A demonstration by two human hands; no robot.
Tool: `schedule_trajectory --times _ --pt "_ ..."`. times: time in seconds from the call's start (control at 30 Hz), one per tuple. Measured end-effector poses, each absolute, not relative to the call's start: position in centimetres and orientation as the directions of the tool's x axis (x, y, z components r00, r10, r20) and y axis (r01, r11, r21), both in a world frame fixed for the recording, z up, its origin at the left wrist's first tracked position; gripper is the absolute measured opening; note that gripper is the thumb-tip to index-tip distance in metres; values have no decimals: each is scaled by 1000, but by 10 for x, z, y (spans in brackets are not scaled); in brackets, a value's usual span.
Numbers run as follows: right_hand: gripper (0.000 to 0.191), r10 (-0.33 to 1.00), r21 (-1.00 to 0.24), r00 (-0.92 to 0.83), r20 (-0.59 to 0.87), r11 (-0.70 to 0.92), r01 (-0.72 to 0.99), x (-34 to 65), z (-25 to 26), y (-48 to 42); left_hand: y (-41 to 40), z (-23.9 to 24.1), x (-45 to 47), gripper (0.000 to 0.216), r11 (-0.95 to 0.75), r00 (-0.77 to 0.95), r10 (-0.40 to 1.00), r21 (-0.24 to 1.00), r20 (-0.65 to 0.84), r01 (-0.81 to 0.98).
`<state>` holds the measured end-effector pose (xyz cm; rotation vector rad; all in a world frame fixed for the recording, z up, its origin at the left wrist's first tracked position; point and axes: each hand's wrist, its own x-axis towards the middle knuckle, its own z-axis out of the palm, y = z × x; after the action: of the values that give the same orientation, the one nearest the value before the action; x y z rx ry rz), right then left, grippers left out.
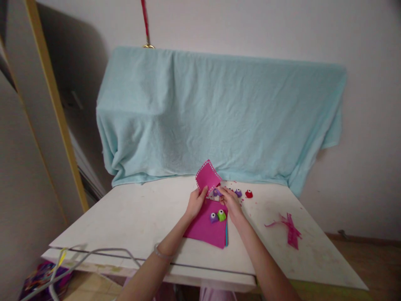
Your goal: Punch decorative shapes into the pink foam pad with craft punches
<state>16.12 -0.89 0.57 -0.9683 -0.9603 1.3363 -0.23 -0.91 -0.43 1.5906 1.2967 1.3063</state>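
Note:
My left hand (196,202) is closed on the lower left edge of a magenta paper (207,177), held up at a tilt. Small holes are punched in rows along the edges of this sheet. In my right hand (230,200) is a purple craft punch (216,192), at the paper's lower right edge. Whether its jaws are on the paper cannot be made out. Below the hands lies a stack of coloured paper (203,232) with magenta on top. A purple punch (214,217) and a green punch (222,215) rest side by side on the stack.
Beyond my right hand stand another purple punch (238,192) and a red punch (249,193), with tiny paper bits scattered around. A sheer pink ribbon (292,232) lies to the right on the white table (138,217). A light blue cloth (219,113) hangs behind; a grey cable (103,251) crosses the front left edge.

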Motion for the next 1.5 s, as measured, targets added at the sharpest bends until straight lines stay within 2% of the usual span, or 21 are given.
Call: schedule_trajectory --times 0.27,0.7,0.9,1.13,1.33,1.5 --pt "39 988 -887 49 -143 -106 -450 167 5 -5 -7 -4 -4 59 -197 -68 975 969 210 151" --pt "43 987 -893 12 -163 -142 -427 162 -1 -2 -4 -6 -5 59 -184 -76 976 961 203 209" --pt "36 982 -862 52 -183 -135 -488 166 1 -3 -8 -7 -2 59 -187 -3 981 961 192 203" --pt "37 957 -818 89 -275 -184 -545 165 5 -1 -9 -3 -1 62 -163 27 987 972 161 171" --pt "43 960 -848 57 -274 -214 -485 168 -7 6 -8 -5 0 63 -159 15 987 976 159 148" --pt "47 953 -849 83 -291 -218 -482 179 -17 16 -7 -9 1 65 -156 15 988 966 156 207"
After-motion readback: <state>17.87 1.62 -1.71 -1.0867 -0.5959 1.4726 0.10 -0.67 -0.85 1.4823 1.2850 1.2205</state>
